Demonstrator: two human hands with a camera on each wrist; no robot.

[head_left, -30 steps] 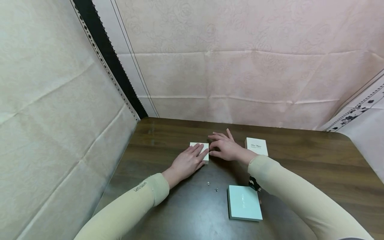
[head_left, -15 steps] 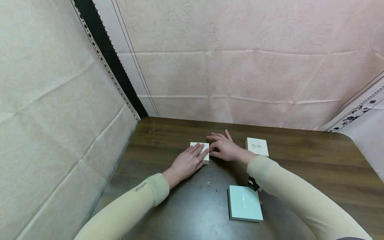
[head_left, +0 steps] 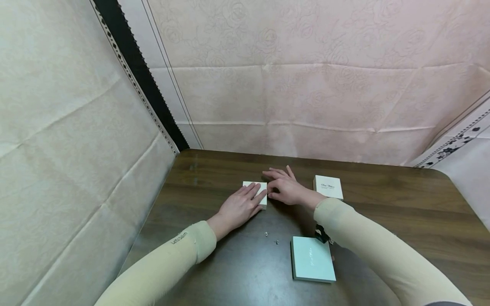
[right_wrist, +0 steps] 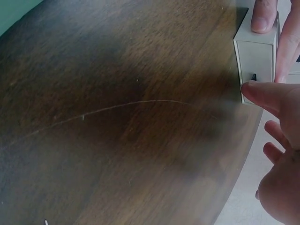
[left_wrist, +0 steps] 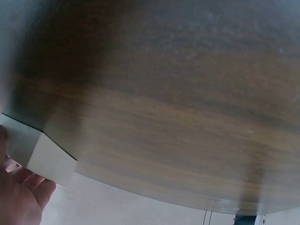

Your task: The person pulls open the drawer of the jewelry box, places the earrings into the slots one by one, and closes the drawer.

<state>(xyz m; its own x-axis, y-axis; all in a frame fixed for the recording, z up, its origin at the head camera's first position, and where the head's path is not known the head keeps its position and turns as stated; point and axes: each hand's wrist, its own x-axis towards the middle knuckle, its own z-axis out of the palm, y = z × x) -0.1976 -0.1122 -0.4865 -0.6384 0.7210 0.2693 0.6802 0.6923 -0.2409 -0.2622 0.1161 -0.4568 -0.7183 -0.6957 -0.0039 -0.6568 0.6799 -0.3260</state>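
A small white drawer box (head_left: 263,200) sits on the wooden table, partly covered by my left hand (head_left: 239,206). The left fingers lie across its top, and the thumb (right_wrist: 262,21) presses its near side. At the box's right end is my right hand (head_left: 288,190), index finger and thumb bent together while the other fingers stick out. The right wrist view shows a small black pull tab (right_wrist: 254,76) on the end face (right_wrist: 255,56), with a right fingertip right against it. The drawer front is level with the box's edges.
A mint-green box (head_left: 313,259) lies near the right forearm. Behind the right wrist stands a white box with black print (head_left: 328,187). Two small shiny pieces, one silvery bit (head_left: 266,233) and one darker bit (head_left: 277,242), lie between the arms. Pale cloth (head_left: 306,85) hangs behind the table.
The right hand's outstretched fingers have shifted slightly to the left. The left hand and the boxes stay almost where they were.
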